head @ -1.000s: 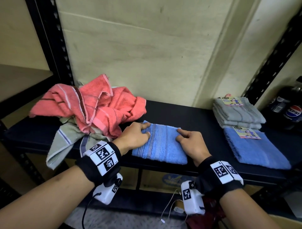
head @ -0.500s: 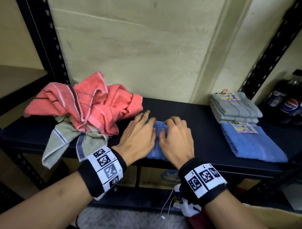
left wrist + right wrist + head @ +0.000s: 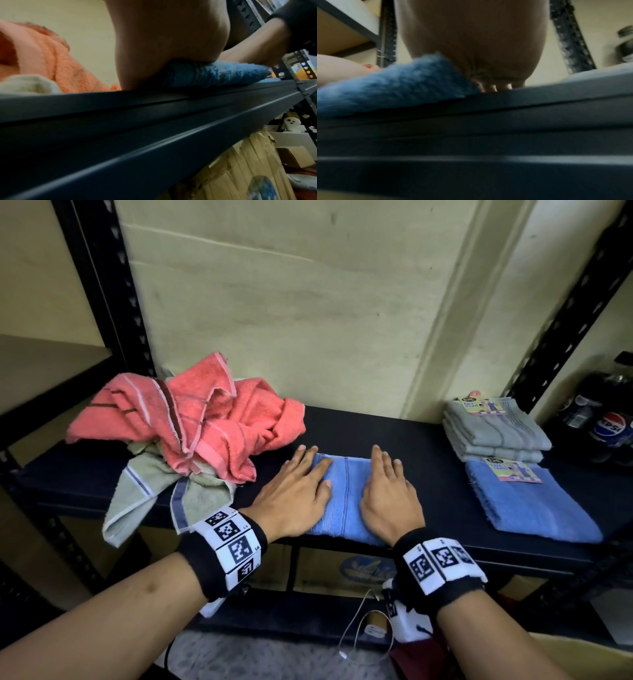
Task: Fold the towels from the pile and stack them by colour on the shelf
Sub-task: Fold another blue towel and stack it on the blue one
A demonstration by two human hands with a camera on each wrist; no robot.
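A folded blue towel (image 3: 344, 498) lies flat at the front of the dark shelf (image 3: 428, 446). My left hand (image 3: 298, 491) lies flat on its left part, fingers straight. My right hand (image 3: 390, 491) lies flat on its right part, fingers straight. From the left wrist view the blue towel (image 3: 223, 75) is pressed under my left hand (image 3: 164, 44); from the right wrist view the blue towel (image 3: 388, 86) lies beside my right hand (image 3: 479, 43). The unfolded pile (image 3: 191, 426) of salmon-pink and pale green towels sits to the left.
At the right of the shelf stand a stack of folded grey towels (image 3: 493, 429) and, in front, a folded blue towel (image 3: 527, 505), each with a paper label. Dark soda bottles (image 3: 609, 422) stand far right. Black uprights (image 3: 109, 289) frame the shelf. Cardboard boxes (image 3: 342, 566) sit below.
One second ago both hands gripped the towel's far corners with curled fingers. They then came together flat over its middle and have now slid apart towards its left and right sides.
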